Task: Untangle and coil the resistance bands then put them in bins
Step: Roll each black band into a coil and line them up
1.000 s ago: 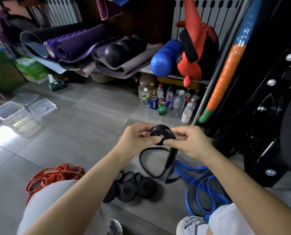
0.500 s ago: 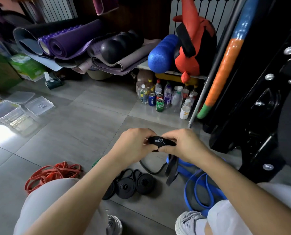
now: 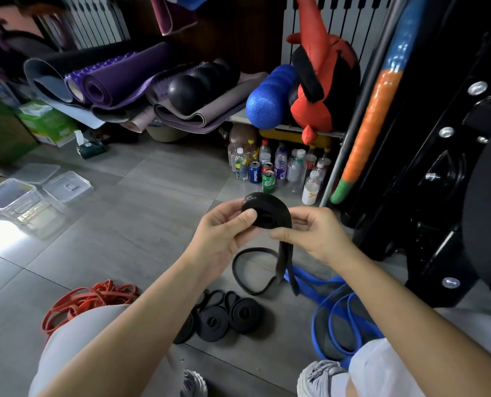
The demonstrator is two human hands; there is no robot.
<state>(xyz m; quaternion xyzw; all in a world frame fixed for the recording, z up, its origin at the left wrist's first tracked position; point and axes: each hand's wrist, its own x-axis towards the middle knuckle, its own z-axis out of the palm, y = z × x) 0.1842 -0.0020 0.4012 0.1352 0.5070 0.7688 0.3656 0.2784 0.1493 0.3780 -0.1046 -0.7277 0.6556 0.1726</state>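
A black resistance band (image 3: pixel 270 210) is partly rolled into a coil held up between both hands. My left hand (image 3: pixel 224 230) pinches the coil's left side with thumb on top. My right hand (image 3: pixel 315 233) grips its right side, and the band's loose tail hangs down to a loop on the floor (image 3: pixel 252 270). Three coiled black bands (image 3: pixel 224 316) lie on the tiles below. A tangled red band pile (image 3: pixel 86 296) sits by my left knee, and blue bands (image 3: pixel 336 310) lie by my right leg. Clear plastic bins (image 3: pixel 12 196) stand at far left.
Loose bin lids (image 3: pixel 66 183) lie beside the bins. Bottles and cans (image 3: pixel 278 170) crowd the floor ahead under a shelf with a blue foam roller (image 3: pixel 267 101). Rolled yoga mats (image 3: pixel 118 81) are stacked behind. A black gym machine (image 3: pixel 453 167) fills the right side.
Both hands have turned the coil so its open centre faces up, taking in more band. The loose loop has shifted on the floor.
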